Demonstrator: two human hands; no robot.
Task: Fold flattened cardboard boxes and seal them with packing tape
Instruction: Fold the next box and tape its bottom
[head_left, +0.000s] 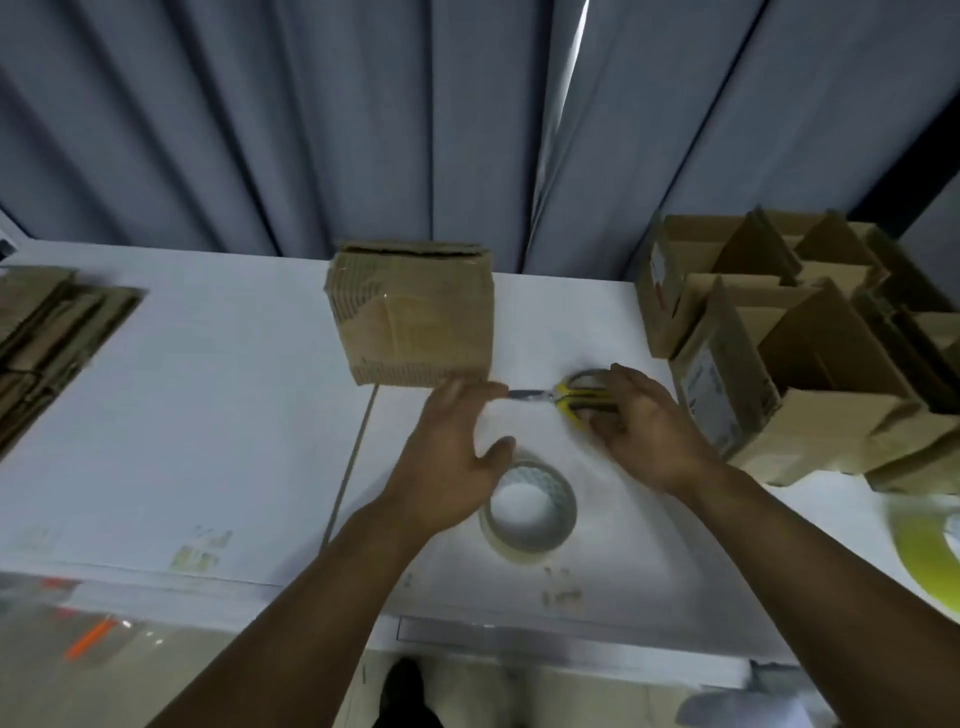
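Observation:
A folded cardboard box (415, 317) with clear tape over its near face stands at the far middle of the white table (208, 415). Just in front of it my left hand (452, 462) hovers with straight, spread fingers, holding nothing. A roll of clear packing tape (535, 512) lies flat under and to the right of that hand. My right hand (639, 421) rests over the yellow-and-black handles of a pair of scissors (566, 397), its fingers curled round them. The blades point left toward my left fingertips.
Several folded open boxes (789, 338) crowd the right side of the table. A stack of flattened cardboard (47, 338) lies at the left edge. A yellow-green roll (924, 545) sits at the right edge. Grey curtains hang behind the table.

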